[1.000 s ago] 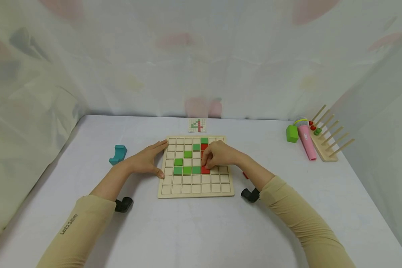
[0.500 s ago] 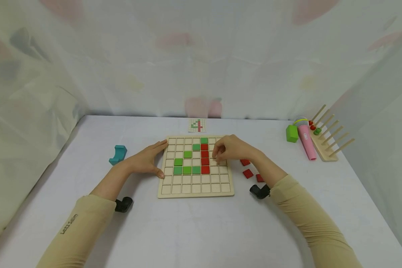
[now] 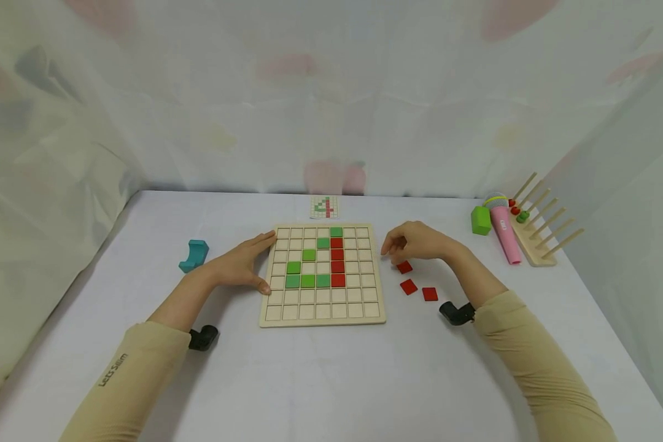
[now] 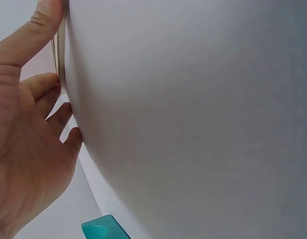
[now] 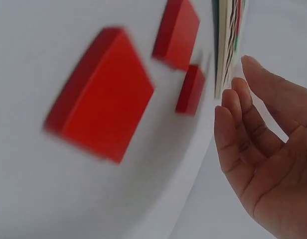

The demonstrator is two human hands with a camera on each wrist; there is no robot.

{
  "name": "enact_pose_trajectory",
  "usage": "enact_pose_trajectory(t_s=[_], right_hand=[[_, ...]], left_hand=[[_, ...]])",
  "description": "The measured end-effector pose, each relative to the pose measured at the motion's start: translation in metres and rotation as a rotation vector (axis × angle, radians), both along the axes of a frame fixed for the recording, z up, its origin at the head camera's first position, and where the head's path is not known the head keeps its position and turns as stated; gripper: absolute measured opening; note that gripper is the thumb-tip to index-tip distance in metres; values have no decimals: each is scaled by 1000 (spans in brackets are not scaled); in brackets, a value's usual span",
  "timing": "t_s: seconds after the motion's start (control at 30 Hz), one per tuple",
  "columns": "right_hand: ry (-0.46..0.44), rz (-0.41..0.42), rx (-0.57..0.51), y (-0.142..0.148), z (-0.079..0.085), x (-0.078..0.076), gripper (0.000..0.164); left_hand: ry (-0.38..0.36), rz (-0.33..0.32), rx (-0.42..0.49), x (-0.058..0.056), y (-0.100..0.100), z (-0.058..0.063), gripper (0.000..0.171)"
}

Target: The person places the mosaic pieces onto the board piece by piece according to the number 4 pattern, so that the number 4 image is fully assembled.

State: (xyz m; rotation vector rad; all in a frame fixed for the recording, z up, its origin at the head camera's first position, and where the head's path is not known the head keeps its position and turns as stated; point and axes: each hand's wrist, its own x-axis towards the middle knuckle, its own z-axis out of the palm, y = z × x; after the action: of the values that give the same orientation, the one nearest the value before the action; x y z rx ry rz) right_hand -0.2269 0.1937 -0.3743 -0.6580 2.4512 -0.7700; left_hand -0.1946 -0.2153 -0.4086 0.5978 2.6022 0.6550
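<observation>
A wooden grid board [image 3: 322, 324] lies on the table with green tiles [image 3: 307, 280] in a slanted-and-level pattern and a column of red tiles [image 3: 337, 266] set in its squares. My left hand [image 3: 242, 263] rests along the board's left edge, thumb and fingers spread. Just off the board's right side hovers my right hand [image 3: 420, 240], fingers loosely bent with nothing between them. Under and in front of it lie three loose red tiles, a near-right tile [image 3: 430, 294], a middle tile [image 3: 409, 286] and a far tile [image 3: 404, 267]. The right wrist view shows that palm [image 5: 278, 184] bare.
Behind the board lies a small pattern card [image 3: 324, 207]. A teal curved block [image 3: 195, 255] sits beyond the left forearm. At the far right are a green block [image 3: 480, 220], a pink toy microphone [image 3: 506, 234] and a wooden peg rack [image 3: 541, 256] with small red and green pieces.
The right hand has let go of a red tile in the column and moved right, off the board toward the loose red tiles, uncovering them. The left hand stays in place.
</observation>
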Motion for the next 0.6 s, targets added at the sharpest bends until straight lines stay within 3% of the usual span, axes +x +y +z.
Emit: enact_pose_trajectory(t_s=[0.17,0.6], right_hand=[[-54,-20,25,14,-3,-1,24],[-128,35,-26,28,-14,-4,28]], left_hand=[[6,-2,3,1,0,1,127],[10,-8,-3,0,-1,0,127]])
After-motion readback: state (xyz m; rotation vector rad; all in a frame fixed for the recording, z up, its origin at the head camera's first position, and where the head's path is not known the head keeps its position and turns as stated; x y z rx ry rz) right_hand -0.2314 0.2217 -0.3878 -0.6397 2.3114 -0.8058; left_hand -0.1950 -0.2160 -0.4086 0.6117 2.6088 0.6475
